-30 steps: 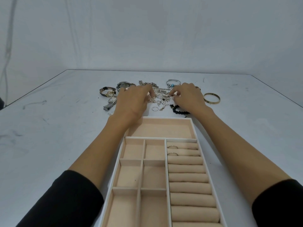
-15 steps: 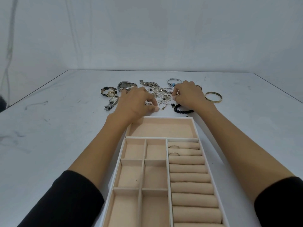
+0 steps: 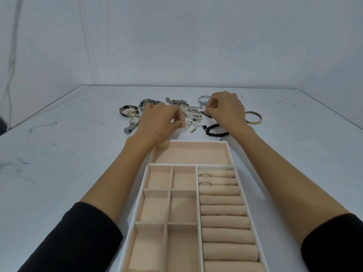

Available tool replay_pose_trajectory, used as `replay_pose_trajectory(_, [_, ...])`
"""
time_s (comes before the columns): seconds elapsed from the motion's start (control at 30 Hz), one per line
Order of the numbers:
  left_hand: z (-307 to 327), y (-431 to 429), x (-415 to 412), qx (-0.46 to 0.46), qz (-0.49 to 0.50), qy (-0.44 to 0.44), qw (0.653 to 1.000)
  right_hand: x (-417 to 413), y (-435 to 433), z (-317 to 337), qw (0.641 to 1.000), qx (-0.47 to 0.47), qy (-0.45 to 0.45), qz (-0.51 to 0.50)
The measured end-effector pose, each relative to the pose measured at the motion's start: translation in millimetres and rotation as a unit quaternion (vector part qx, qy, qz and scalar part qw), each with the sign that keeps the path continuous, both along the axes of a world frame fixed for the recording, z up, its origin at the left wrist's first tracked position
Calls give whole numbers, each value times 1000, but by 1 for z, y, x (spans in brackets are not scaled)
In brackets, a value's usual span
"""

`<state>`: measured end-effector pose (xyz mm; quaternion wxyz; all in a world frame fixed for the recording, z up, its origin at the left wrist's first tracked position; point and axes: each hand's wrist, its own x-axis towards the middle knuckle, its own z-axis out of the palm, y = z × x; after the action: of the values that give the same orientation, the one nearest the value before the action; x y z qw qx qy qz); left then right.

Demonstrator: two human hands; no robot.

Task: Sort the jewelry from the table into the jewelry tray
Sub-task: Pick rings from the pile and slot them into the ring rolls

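At the bottom centre, a beige-lined jewelry tray [image 3: 196, 141] is seen on the white table [image 3: 78, 154], with two rings [image 3: 205, 175] slotted among its upper ring rolls. Just beyond its far rim, the left hand [image 3: 159, 122] is curled, thumb against forefinger; what is pinched cannot be told. A black bead bracelet [image 3: 214, 131] lies right of it. The right hand [image 3: 225, 110] is curled at the right edge of the chain tangle [image 3: 188, 111]; a hold cannot be confirmed. A gold bangle [image 3: 253, 117] lies far right, a square silver watch [image 3: 133, 122] far left.
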<state>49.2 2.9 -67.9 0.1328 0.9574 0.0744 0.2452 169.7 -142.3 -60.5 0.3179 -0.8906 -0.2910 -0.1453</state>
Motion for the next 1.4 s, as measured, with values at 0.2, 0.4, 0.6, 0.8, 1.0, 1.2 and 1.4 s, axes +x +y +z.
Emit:
replay_pose_trajectory(0.2, [17,-1,-17,-13,-24,-62,998,-15,-15,14,994,96,42,23])
replay_pose_trajectory(0.4, [30,-25,-44,-55,-64,-94,992,-53,-49,24,980,150,70,110])
replay_pose_trajectory(0.6, [20,-50,-85,-70,-124,-91,986,-105,-92,22,966,144,101,191])
replay_pose_trajectory(0.8, [8,-66,-102,-46,-131,-98,985,-138,-126,3,961,125,131,207])
replay_pose_trajectory(1.0, [6,-65,-104,-47,-129,-118,984,-149,-141,-6,957,131,130,225])
replay_pose_trajectory(1.2, [7,-65,-104,-44,-123,-116,985,-151,-142,-11,968,72,62,233])
replay_pose_trajectory(1.4, [8,-63,-105,-39,-118,-124,985,-154,-142,-10,964,68,81,244])
